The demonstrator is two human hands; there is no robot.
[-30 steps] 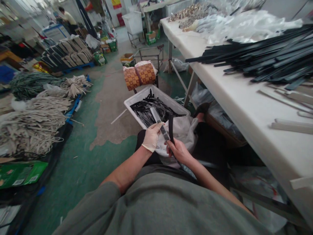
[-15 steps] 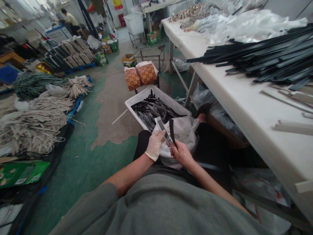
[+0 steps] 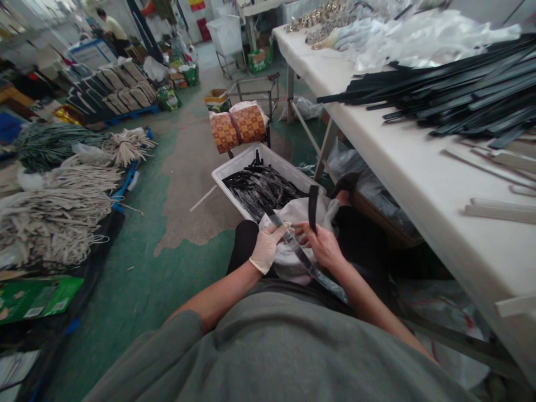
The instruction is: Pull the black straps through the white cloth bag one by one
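Note:
My left hand (image 3: 267,247), in a pale glove, pinches a long dark strip (image 3: 302,258) near its upper end. The strip runs down to the right across my lap, towards my right forearm. My bare right hand (image 3: 323,243) holds a short black strip (image 3: 312,207) that stands upright above its fingers. Its fingertips are close to the long strip. Beneath both hands a whitish sack (image 3: 288,215) rests on my lap. Just beyond it, a white tray (image 3: 285,159) on the floor holds many black strips (image 3: 262,187).
At the right, a long white table (image 3: 419,167) carries black strips (image 3: 452,92) and plastic bags. A patterned roll (image 3: 238,127) lies behind the tray. Bundles of pale cords (image 3: 54,206) lie at the left. A person (image 3: 112,30) is in the far left background.
My right hand has moved slightly right, away from my left hand. More of the long strip now shows between and below the hands, and the black strip stands more upright.

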